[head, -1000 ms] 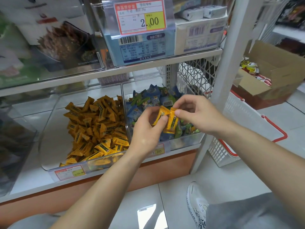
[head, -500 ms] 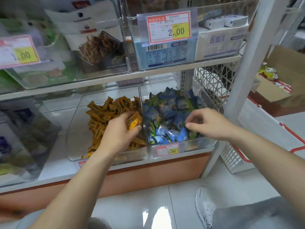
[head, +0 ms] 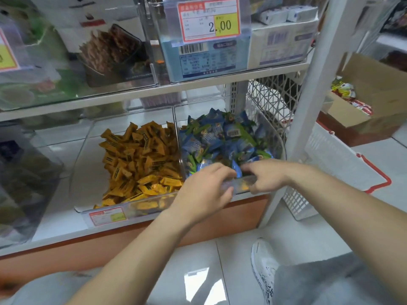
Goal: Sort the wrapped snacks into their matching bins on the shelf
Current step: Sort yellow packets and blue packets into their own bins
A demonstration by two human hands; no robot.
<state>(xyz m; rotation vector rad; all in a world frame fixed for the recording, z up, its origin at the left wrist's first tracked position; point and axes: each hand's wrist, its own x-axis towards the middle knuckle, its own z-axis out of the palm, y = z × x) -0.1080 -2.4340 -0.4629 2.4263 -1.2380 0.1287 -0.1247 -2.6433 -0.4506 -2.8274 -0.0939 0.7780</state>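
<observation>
Both hands now meet at the front rim of the blue bin (head: 272, 134), the clear tub on the lower shelf that holds the blue snacks (head: 220, 137). Half a second earlier the left hand (head: 204, 190) was in the yellow bin (head: 88, 172), just left of the blue bin, with yellow pieces in its fingers. It has since crossed the divider, and its fingers curl down over the blue bin's front rim. We no longer see yellow pieces in it, and motion blur keeps us from telling whether its grip holds anything. The right hand (head: 267, 177) hovered over the middle of the blue bin before. It has drawn back to the front rim, fingers pointing left toward the other hand. One blue wrapper (head: 236, 171) stands on end between the two sets of fingertips, but we cannot tell whether either grip has closed on it. The yellow snacks (head: 141, 159), oblong bars, lie heaped in the yellow bin with their long axes running every way. The blue snacks are just as jumbled, one turned barcode-up toward the back of the blue bin.
</observation>
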